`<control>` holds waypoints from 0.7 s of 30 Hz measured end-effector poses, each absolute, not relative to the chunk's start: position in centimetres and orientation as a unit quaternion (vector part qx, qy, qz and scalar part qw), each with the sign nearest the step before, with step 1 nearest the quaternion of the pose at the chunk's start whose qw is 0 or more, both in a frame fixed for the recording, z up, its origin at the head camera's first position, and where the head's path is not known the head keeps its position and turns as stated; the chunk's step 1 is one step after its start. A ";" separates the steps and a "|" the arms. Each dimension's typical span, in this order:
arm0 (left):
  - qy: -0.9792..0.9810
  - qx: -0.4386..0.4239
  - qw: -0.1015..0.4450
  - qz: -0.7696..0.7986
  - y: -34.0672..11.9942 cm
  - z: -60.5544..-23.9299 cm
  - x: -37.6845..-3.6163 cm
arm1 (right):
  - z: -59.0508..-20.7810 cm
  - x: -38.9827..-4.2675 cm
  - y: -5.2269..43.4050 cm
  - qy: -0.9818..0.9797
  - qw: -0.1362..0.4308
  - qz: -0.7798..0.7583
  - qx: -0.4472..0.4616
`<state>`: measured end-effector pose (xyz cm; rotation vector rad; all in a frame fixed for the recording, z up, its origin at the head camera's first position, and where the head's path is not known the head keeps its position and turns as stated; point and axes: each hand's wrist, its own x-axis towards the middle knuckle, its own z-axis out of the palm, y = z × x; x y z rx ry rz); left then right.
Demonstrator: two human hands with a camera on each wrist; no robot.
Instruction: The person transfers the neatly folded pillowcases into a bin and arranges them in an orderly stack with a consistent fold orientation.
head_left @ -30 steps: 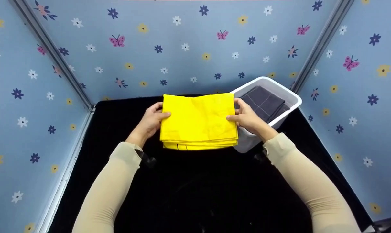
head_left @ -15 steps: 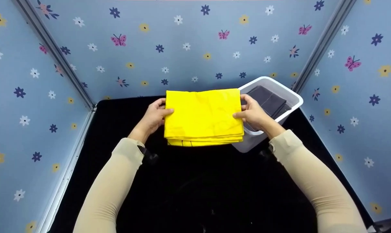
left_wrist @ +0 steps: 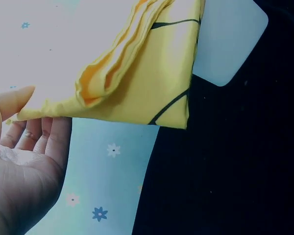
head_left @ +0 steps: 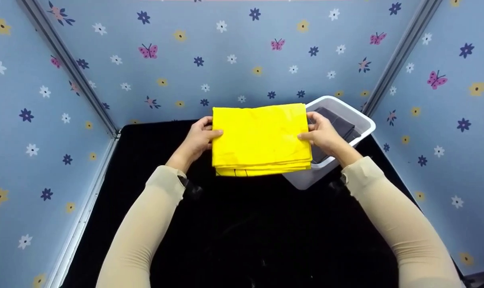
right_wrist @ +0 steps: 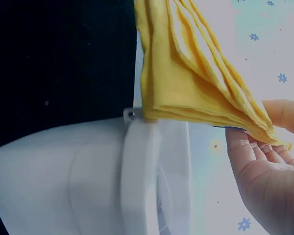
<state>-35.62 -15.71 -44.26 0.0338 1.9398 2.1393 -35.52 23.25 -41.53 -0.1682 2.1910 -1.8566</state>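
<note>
A folded yellow cloth (head_left: 261, 138) with thin dark lines is held in the air above the black table (head_left: 233, 240). My left hand (head_left: 199, 138) pinches its left edge, thumb on top and fingers underneath. My right hand (head_left: 324, 134) pinches its right edge the same way. The cloth's right part hangs over the near-left rim of a white plastic bin (head_left: 362, 120). In the left wrist view the yellow cloth (left_wrist: 147, 78) shows its layered folds above my fingers (left_wrist: 36, 134). The right wrist view shows the cloth (right_wrist: 196, 93) just over the bin's rim (right_wrist: 142, 161).
A folded dark grey cloth (head_left: 340, 122) lies inside the bin at the table's back right. Blue walls (head_left: 225, 60) printed with flowers and butterflies close in the table at the back and on both sides. Black straps sit on both sleeves at the wrists.
Both hands have carried the yellow cloth to the right and away from me, so it now overlaps the bin and hides more of the grey cloth.
</note>
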 end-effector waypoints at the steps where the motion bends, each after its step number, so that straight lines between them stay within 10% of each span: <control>1: 0.667 0.013 0.126 0.734 -15.6 -44.2 -35.6 | -41.4 -35.6 23.4 0.756 0.131 -0.639 -0.057; 21: 0.658 0.033 0.112 0.744 -11.3 -43.1 -36.2 | -39.0 -37.1 26.7 0.813 0.059 -0.578 -0.029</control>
